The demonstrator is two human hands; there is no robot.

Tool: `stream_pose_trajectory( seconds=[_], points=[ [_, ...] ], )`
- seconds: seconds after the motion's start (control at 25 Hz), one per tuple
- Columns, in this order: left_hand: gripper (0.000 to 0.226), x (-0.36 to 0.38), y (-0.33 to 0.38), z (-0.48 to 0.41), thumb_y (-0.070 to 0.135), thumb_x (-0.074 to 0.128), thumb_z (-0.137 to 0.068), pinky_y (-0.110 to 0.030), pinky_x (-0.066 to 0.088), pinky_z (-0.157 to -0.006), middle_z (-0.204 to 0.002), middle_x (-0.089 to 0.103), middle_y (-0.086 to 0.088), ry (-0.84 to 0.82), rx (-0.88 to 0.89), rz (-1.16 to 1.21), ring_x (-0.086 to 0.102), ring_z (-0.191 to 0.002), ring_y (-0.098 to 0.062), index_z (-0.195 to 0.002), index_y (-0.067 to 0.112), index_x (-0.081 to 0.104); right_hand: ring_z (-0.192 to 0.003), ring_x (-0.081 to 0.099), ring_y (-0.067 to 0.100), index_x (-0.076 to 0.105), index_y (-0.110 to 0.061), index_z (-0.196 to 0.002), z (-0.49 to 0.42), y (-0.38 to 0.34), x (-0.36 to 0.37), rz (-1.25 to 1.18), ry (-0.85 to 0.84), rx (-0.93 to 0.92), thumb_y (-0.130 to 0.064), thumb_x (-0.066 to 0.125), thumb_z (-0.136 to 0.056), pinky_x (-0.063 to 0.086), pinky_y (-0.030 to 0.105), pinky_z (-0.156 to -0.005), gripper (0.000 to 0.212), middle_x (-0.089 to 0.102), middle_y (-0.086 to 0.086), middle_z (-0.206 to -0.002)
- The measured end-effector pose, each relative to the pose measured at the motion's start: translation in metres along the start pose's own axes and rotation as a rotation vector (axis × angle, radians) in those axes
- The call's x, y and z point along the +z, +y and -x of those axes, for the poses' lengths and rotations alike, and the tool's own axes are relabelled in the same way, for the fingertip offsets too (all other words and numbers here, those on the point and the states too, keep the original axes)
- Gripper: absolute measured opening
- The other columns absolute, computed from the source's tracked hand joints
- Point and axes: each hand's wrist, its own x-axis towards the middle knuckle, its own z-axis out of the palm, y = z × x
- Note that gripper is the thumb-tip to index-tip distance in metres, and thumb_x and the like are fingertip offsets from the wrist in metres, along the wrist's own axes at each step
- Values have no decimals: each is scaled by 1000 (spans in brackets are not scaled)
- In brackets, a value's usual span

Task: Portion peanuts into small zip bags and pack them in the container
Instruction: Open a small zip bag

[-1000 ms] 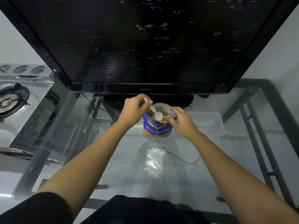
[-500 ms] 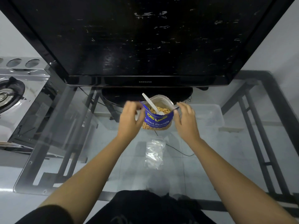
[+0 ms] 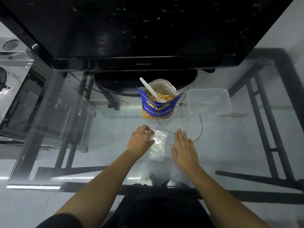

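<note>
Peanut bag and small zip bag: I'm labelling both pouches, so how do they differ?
The peanut bag stands upright and open; the small zip bag lies flat. The peanut bag is blue and printed, holding peanuts and a white spoon; the small zip bag is clear and looks empty. The left hand grips the small zip bag's edge; no hand touches the peanut bag. Both rest on the glass table.

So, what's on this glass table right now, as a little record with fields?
Peanut bag: blue salted-peanut pouch, open, upright, mid-table
Spoon: white plastic spoon, standing in the peanuts
Zip bags: small clear plastic zip bags, flat, near the person
Container: clear rectangular plastic tub, right of pouch
Left hand: pinches the zip bags' left edge
Right hand: open, flat, just right of them
</note>
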Motion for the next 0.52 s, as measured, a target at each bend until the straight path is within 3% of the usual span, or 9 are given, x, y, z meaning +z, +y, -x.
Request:
stream_pose_trajectory(
  seconds=[0.12,0.24,0.52],
  points=[
    [39,1,2,-2,31,56,-90,-38,40,-95,-131,50,-5,0,-5,-21,46,-117,-25,-127,18,50,-141,-19,14,-13,-14,-146,1,2,5,32,-30,8,-48,-17,-79,-12,31,-111,75,-22,-4,-151],
    [45,-2,3,-3,31,54,-91,-37,37,-95,-132,52,-3,0,0,-60,45,-119,-25,-134,20,44,-138,-23,13,-19,-17,-141,1,2,7,34,-38,17,-48,-17,-80,-14,31,-111,69,-25,-4,-149],
    [26,-28,4,2,27,53,-93,-30,35,-82,-111,66,-1,22,157,-52,51,-103,-22,-115,18,61,-141,-20,14,-16,-17,-143,0,4,9,14,-45,10,-50,-15,-80,-14,31,-111,70,-25,-5,-149]
  ],
)
